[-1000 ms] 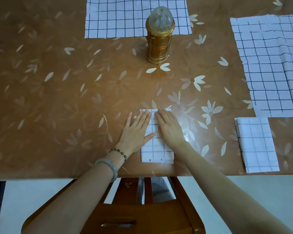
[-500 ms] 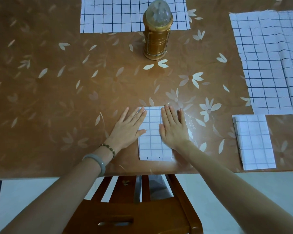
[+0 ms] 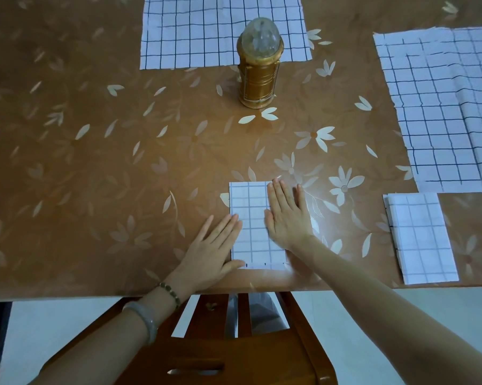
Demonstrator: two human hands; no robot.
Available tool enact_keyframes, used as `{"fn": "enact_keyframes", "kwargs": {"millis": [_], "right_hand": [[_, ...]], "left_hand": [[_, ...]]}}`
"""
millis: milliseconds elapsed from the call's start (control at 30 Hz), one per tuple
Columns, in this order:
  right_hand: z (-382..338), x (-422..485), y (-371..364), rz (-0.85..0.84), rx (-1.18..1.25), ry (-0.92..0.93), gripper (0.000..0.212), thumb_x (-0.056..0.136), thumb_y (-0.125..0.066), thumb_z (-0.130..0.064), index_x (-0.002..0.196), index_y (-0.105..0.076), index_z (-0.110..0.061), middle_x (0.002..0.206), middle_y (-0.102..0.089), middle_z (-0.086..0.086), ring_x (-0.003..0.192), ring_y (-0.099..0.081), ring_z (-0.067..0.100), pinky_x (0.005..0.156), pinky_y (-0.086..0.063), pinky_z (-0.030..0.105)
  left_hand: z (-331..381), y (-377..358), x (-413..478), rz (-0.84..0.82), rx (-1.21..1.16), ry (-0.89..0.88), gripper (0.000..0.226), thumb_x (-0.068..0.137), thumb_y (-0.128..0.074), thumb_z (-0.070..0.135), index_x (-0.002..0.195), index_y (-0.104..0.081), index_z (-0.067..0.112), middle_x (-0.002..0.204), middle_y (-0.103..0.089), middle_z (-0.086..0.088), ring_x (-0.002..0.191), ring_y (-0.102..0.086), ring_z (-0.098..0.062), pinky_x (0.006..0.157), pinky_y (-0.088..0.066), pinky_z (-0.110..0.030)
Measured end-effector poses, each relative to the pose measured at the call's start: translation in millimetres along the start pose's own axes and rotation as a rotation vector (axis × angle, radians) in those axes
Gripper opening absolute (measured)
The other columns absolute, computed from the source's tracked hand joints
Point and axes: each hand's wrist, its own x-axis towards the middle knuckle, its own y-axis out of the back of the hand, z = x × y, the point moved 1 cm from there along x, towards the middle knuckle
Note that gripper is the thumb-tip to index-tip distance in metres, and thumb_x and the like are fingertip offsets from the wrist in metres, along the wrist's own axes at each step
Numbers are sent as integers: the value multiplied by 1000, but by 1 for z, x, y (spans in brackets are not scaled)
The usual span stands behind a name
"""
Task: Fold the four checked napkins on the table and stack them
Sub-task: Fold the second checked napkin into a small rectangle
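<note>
A folded white checked napkin (image 3: 252,218) lies near the table's front edge. My left hand (image 3: 212,251) lies flat with straight fingers at its left edge, fingertips and thumb touching the cloth. My right hand (image 3: 287,218) presses flat on its right side. Another folded napkin (image 3: 423,240) lies to the right by the front edge. An unfolded napkin (image 3: 445,112) is spread at the far right. A second unfolded napkin (image 3: 206,31) is spread at the back centre.
A gold lantern with a clear dome (image 3: 259,70) stands upright at the back centre, overlapping the back napkin's front edge. The brown flower-patterned table (image 3: 95,162) spreads to the left. A wooden chair back (image 3: 206,357) sits below the table's front edge.
Both hands have slid apart across the folded napkin, from side by side on its middle out toward its edges. The left hand has also drawn back toward the front edge.
</note>
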Motion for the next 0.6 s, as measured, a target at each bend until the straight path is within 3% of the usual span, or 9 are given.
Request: {"fn": "enact_keyframes", "kwargs": {"millis": [100,167,367,600], "right_hand": [[0,1,1,7,-13,-3,61,95,-19,-32,145,-31,0,152,-31,16,143,-25,27,115,-12,53],[0,0,2,-5,-18,-4,60,95,-20,-33,145,-31,0,152,-31,16,143,-25,28,115,-12,53],[-1,2,1,-7,6,-4,61,95,-18,-33,146,-30,-1,153,-30,15,143,-23,29,115,-9,54],[-1,1,1,-33,18,-5,61,95,-17,-32,145,-32,0,152,-32,16,143,-25,29,115,-9,54]], "left_hand": [[-8,22,42,47,0,122,82,96,-10,66,153,-8,8,160,-4,-8,149,0,-20,118,4,-45],[-17,31,69,52,39,155,83,95,-9,66,153,-9,7,160,-4,-8,149,-3,-19,119,5,-45],[-28,14,77,-26,98,84,89,92,-9,68,152,-16,4,159,-17,-12,148,-15,-22,119,-9,-49],[2,-10,17,-48,49,-33,87,92,-17,68,150,-21,2,157,-20,-14,147,-16,-26,117,-13,-50]]}}
